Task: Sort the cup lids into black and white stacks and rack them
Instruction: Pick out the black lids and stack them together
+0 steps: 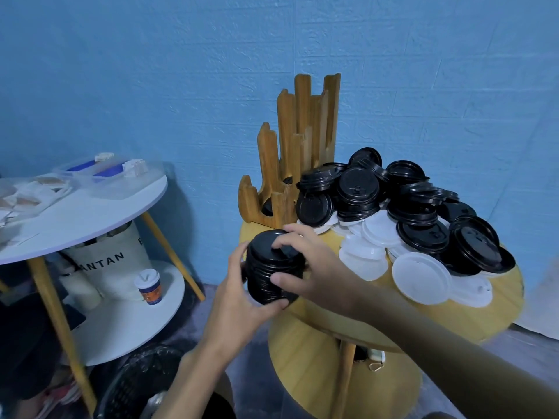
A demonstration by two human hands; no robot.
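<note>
Left grip and right grip are both closed on one stack of black lids. The stack is clasped from its left side by the left grip, with the thumb brought round beneath its near edge. The right grip is laid over it from the right, with the fingertips on the uppermost lid and the thumb pressed against the ribbed side. The stack is held upright at the near left edge of the round yellow desk, just in front of the wooden rack. Whether its base is seated on the desk cannot be determined. The rack is stood at the far left of the desk against the blue wall, and its uprights are stepped from low at the front to tall at the back. Something dark is seen low down between the front uprights. The remainder of the desk is covered by a mixed heap: loose black lids are piled towards the back and right, and loose white lids are spread beneath and in front of them. A white desk is placed well apart on the left, clear plastic boxes are carried on it, and a lidded paper cup is stood on its lower shelf.
</note>
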